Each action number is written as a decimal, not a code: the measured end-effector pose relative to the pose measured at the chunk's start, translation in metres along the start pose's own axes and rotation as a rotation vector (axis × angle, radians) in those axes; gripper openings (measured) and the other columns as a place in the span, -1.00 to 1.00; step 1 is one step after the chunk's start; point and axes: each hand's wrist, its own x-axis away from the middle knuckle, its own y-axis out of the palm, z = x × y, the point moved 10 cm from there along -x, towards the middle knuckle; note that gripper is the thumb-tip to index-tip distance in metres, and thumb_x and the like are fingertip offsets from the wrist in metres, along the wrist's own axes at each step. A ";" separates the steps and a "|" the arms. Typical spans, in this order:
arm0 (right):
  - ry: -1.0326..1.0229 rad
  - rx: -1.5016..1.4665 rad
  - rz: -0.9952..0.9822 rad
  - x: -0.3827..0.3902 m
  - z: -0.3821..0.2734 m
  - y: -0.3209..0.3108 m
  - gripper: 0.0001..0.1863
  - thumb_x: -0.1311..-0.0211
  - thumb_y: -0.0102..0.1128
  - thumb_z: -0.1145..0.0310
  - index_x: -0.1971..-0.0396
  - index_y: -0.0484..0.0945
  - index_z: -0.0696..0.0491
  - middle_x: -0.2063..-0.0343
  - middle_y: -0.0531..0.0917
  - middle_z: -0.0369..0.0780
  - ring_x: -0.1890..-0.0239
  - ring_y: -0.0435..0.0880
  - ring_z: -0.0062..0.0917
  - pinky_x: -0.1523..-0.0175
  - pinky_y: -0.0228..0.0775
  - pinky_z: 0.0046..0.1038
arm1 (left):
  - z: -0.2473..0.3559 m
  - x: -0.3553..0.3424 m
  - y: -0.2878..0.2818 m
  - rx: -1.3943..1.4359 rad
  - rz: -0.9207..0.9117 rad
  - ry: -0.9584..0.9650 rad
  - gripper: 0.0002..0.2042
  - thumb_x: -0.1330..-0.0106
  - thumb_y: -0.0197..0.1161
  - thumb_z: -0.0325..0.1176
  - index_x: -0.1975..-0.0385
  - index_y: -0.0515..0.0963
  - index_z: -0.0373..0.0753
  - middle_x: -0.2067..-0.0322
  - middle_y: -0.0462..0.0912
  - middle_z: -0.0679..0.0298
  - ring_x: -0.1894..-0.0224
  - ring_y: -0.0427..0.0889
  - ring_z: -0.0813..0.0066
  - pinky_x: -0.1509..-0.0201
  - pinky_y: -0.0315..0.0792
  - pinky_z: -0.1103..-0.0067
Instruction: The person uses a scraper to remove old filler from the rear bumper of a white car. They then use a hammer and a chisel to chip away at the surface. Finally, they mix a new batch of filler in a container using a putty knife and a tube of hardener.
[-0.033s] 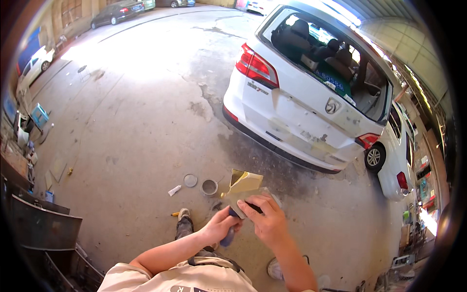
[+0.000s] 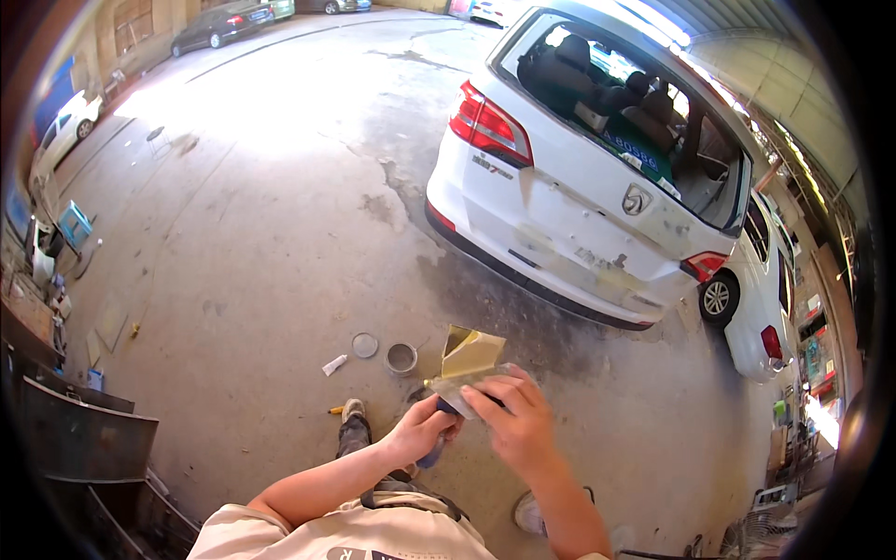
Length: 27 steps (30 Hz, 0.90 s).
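Low in front of my body, my left hand point(image 2: 419, 435) is closed around the blue handle of a putty knife point(image 2: 435, 455). Its flat grey blade point(image 2: 455, 396) points away from me. My right hand point(image 2: 519, 417) is closed too, with its thumb pressed toward that blade and a thin, pale, flat spreader point(image 2: 493, 375) under its fingers. The two flat tools meet or overlap; the fingers hide exactly where. Just beyond them shows a folded yellowish piece, perhaps card point(image 2: 473, 354); its lower part is hidden.
An open round tin point(image 2: 401, 358), its lid point(image 2: 365, 345) and a white tube point(image 2: 335, 365) lie on the concrete floor. Ahead right stands a white car point(image 2: 560, 224) with patchy grey spots on its tailgate. Dark metal panels point(image 2: 89, 425) stand at left.
Both hands stay in nearly the same place. The flat blades have tilted so less of their face shows, and the right fingers have shifted slightly.
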 end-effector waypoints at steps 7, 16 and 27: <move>0.201 -0.436 0.132 0.005 0.035 -0.040 -0.65 -0.08 0.05 0.64 0.13 0.61 0.04 0.19 0.62 -0.25 0.13 0.59 -0.36 -0.03 0.43 -0.39 | 0.009 0.014 0.012 -0.114 -0.181 -0.244 -0.76 -0.28 -0.05 -0.39 0.26 0.54 -0.38 0.64 0.42 0.35 0.60 0.35 0.63 0.50 0.26 0.64; 0.594 -0.458 -0.116 0.079 0.097 0.021 -0.76 -0.26 0.00 0.53 0.11 0.55 0.13 0.31 0.67 -0.24 0.30 0.63 -0.54 0.19 0.43 -0.55 | 0.034 0.003 0.006 -0.430 -0.180 -0.024 -0.75 -0.24 0.01 -0.45 0.14 0.53 -0.34 0.51 0.47 0.28 0.47 0.43 0.51 0.36 0.37 0.54; 1.123 -1.649 0.331 0.081 0.091 0.046 -0.80 -0.30 -0.02 0.49 0.14 0.51 0.17 0.20 0.63 -0.23 0.17 0.62 -0.56 0.03 0.45 -0.53 | 0.073 0.020 0.031 -1.404 -0.004 0.866 -0.24 0.04 0.16 -0.61 -0.19 0.35 0.37 0.18 0.45 0.07 0.21 0.49 0.14 0.11 0.42 0.38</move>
